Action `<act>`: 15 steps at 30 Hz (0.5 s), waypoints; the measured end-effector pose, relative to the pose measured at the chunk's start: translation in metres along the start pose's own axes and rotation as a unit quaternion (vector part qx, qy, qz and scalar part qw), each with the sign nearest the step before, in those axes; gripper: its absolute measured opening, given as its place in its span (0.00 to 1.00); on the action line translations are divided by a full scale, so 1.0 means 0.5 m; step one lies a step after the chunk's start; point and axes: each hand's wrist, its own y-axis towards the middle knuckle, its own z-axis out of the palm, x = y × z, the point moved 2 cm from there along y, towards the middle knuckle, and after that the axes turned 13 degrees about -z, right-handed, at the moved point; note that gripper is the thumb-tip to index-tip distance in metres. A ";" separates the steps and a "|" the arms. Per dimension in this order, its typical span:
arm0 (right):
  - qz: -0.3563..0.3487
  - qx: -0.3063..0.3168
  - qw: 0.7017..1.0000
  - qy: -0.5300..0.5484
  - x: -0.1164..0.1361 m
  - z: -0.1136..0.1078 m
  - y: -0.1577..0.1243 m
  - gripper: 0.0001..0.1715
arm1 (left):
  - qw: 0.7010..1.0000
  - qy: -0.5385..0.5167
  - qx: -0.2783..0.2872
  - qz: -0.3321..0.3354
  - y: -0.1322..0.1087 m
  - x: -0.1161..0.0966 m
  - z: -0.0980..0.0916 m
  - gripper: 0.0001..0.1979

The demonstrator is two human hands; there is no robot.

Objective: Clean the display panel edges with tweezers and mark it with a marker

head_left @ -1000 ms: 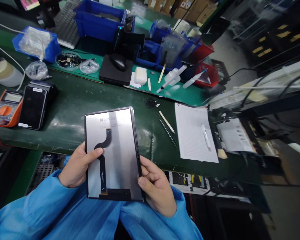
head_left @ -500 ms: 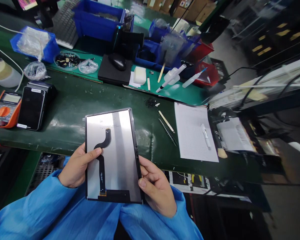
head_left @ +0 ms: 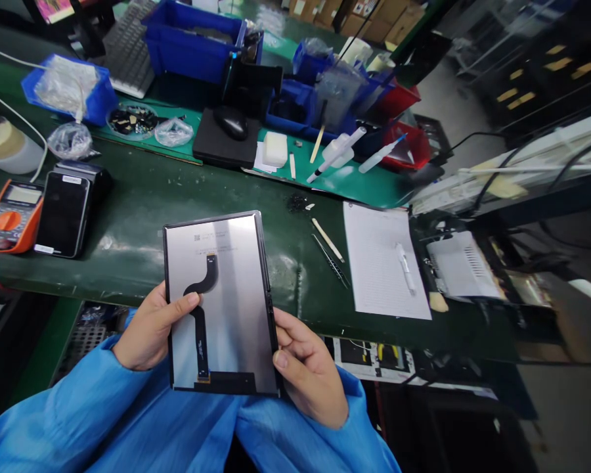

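Observation:
A tablet display panel (head_left: 241, 282) is held up in front of me over the bench's front edge, its silvery back facing me. A black flex cable (head_left: 201, 335) curves along that back down to a dark strip at the lower edge. My left hand (head_left: 150, 325) grips the left side, its thumb pressing on the cable's bend. On the right edge my right hand (head_left: 310, 368) is closed, thumb in front and fingers at the side and behind. The fingers behind the panel are partly hidden.
Tweezers (head_left: 330, 261) and a pale stick (head_left: 328, 240) lie right of the panel, beside lined paper (head_left: 384, 263) with a white pen (head_left: 405, 268). At left are an orange multimeter (head_left: 10, 217) and a phone-like device (head_left: 63, 213). Blue bins (head_left: 192, 39) line the back.
The panel has tilted slightly, its top-left corner shifting a little left, and the glare on its back has lessened so printed marks show. Both hands keep their hold.

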 end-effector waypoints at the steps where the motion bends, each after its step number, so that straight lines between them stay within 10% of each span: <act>1: -0.002 -0.002 1.000 0.000 0.001 0.001 0.001 0.31 | 1.000 0.000 -0.002 0.001 0.000 0.000 0.000 0.23; 15: -0.035 -0.018 0.999 -0.002 0.013 0.008 0.008 0.20 | 1.000 0.019 0.003 0.015 -0.002 -0.003 -0.006 0.20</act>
